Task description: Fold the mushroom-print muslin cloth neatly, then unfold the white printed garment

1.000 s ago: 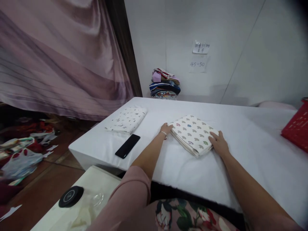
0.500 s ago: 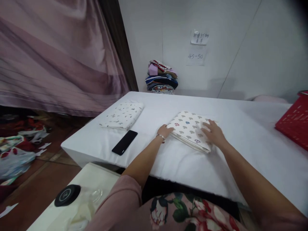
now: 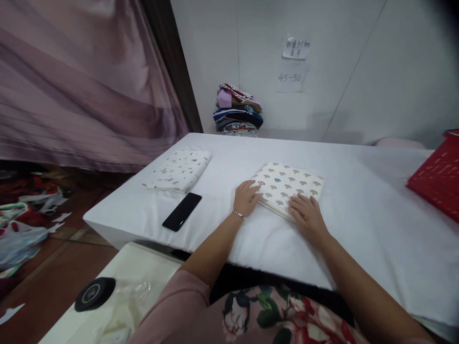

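Both hands palm-down on the folded patterned cloth (image 3: 289, 184) near the bench's (image 3: 222, 229) front edge, left hand (image 3: 246, 198) and right hand (image 3: 305, 216) fingers apparently flat, slightly spread, gripping nothing.

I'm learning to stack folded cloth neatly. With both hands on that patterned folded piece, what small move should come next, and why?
Probably slide the patterned folded cloth left to rest beside the other folded cloth. Both the left hand and the right hand lie flat on its near edge, it looks squared up, and the white table is bare between the two, apart from the black phone.
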Demonstrator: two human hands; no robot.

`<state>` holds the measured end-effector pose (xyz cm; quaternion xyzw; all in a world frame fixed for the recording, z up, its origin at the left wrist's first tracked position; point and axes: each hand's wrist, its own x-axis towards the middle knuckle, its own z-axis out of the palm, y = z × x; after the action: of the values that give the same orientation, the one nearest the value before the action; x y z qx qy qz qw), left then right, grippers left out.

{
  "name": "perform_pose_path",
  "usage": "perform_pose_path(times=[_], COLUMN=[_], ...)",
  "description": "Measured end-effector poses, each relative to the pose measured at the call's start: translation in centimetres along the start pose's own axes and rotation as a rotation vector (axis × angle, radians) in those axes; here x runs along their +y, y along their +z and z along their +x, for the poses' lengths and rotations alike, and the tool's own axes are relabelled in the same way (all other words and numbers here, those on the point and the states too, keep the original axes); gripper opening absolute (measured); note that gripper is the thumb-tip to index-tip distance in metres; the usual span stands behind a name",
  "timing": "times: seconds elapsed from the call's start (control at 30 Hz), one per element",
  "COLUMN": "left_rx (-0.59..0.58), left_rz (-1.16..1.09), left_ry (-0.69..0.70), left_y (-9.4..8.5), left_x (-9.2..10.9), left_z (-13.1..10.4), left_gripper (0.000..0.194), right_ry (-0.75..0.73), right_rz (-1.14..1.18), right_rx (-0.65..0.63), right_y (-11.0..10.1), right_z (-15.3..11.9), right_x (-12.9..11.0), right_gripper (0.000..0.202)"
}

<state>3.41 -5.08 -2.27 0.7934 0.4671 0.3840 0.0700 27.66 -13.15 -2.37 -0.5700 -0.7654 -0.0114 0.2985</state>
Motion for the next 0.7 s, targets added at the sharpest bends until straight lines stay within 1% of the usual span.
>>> perform_pose_path(times=[0.03,0.1,0.17,0.33,0.47,0.6,0.7], left_rx=[-0.032,-0.096,-0.143,-0.229,-0.236,-0.19,-0.187], left_rz=[0.007,0.02,0.036,0.052,0.045,0.022,-0.001], left_ry=[0.08,0.179,0.214,0.239,0.235,0.239,0.263], left_y=[-0.1,-0.1,-0.1,0.1,0.2,0.2,-0.1], left_x=[0.2,0.6,0.9,1.0,1.4,1.8,1.7], left_z=[-0.1,-0.2,-0.2,-0.1,0.1,0.3,0.3], left_gripper=[0.024,0.022,0.023,0.024,0.022,0.023,0.025], right_ry=[-0.031,-0.069,-0.08,-0.143,-0.148,-0.156,-0.19], right_rz=[0.007,0.002,-0.01,-0.019,-0.016,0.002,0.007], right_rx=[0.017,0.035,0.039,0.021,0.07,0.142,0.137], right_y=[-0.1,-0.1,-0.1,0.1,0.2,0.0,-0.1], right_z=[-0.1,-0.2,-0.3,-0.3,-0.1,-0.1,-0.4], right_x=[-0.3,-0.7,-0.7,-0.3,-0.7,-1.3,-1.4], right_gripper=[0.029,0.028,0.027,0.026,0.022,0.022,0.023])
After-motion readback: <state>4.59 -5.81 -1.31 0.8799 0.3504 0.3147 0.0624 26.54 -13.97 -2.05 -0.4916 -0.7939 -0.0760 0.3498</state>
